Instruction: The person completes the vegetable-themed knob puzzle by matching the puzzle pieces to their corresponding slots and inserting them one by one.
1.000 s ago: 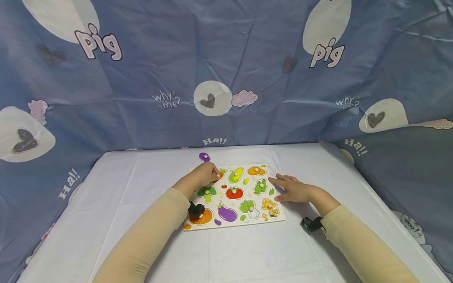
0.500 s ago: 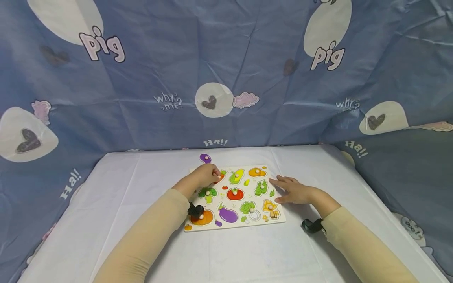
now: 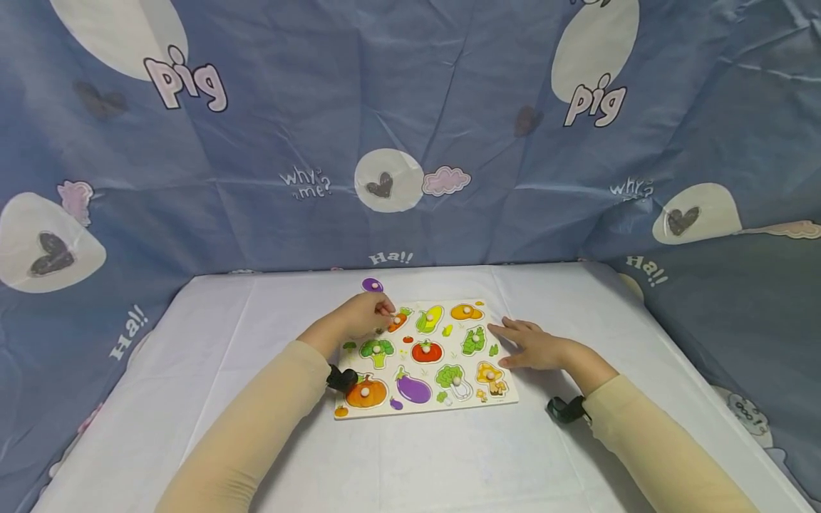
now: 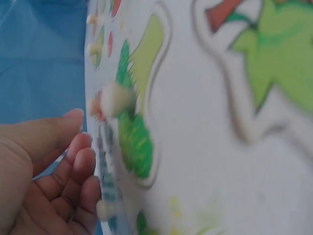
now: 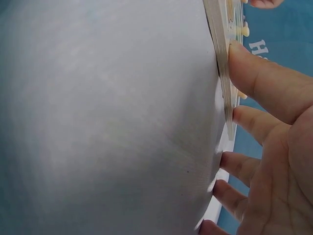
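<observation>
A wooden vegetable peg puzzle (image 3: 394,365) lies flat on the white cloth. My left hand (image 3: 362,315) hovers over its back left corner, just left of the carrot piece (image 3: 397,320), whose knob shows. In the left wrist view, thumb and fingers (image 4: 73,128) are loosely bent with nothing between them, near a green piece with a round knob (image 4: 117,99). An eggplant piece (image 3: 372,285) with a knob lies behind the board, partly behind my left hand. My right hand (image 3: 532,345) is spread at the right side, its thumb (image 5: 244,68) touching the board's edge.
Other knobbed pieces sit in the board, among them a pumpkin (image 3: 365,392), a tomato (image 3: 426,351) and corn (image 3: 429,319). The eggplant picture (image 3: 412,388) at the front carries no knob. A blue printed curtain (image 3: 410,107) hangs behind the table.
My left hand has let go of the carrot's knob and drawn a little to the left, uncovering the carrot and the small broccoli picture. The right hand has stayed in place.
</observation>
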The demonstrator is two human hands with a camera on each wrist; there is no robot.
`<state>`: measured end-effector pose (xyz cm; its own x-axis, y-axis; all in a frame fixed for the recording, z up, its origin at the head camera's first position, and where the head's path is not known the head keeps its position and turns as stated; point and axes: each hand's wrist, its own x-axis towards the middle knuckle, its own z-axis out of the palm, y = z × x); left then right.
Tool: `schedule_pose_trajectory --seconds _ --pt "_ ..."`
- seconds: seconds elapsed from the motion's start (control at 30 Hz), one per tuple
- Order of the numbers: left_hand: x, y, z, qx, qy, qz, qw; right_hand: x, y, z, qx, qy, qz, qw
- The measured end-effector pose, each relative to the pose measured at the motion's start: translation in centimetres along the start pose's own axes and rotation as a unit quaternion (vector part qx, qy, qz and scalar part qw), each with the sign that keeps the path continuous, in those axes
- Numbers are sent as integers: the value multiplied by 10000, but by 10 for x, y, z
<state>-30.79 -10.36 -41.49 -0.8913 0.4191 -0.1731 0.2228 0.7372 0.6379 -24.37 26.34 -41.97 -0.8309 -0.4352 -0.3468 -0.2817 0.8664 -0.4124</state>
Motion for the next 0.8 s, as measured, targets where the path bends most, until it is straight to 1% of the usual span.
schedule_pose_trajectory --seconds 0.17,0.33,0.5,0.63,0.8 --pt "3 -3 -12 156 312 189 9992 0 0 -1 14 10 -5 10000" --pt "10 -7 -22 120 601 180 9980 -1 1 0 35 -14 3 10000" --pt "15 -10 -30 86 851 91 9963 0 3 0 70 -2 6 10000" --pt "19 -12 -32 92 916 -31 9958 1 3 -1 102 -4 44 9999" --pt "23 -14 -32 46 969 -260 9949 1 2 1 85 -9 118 9999"
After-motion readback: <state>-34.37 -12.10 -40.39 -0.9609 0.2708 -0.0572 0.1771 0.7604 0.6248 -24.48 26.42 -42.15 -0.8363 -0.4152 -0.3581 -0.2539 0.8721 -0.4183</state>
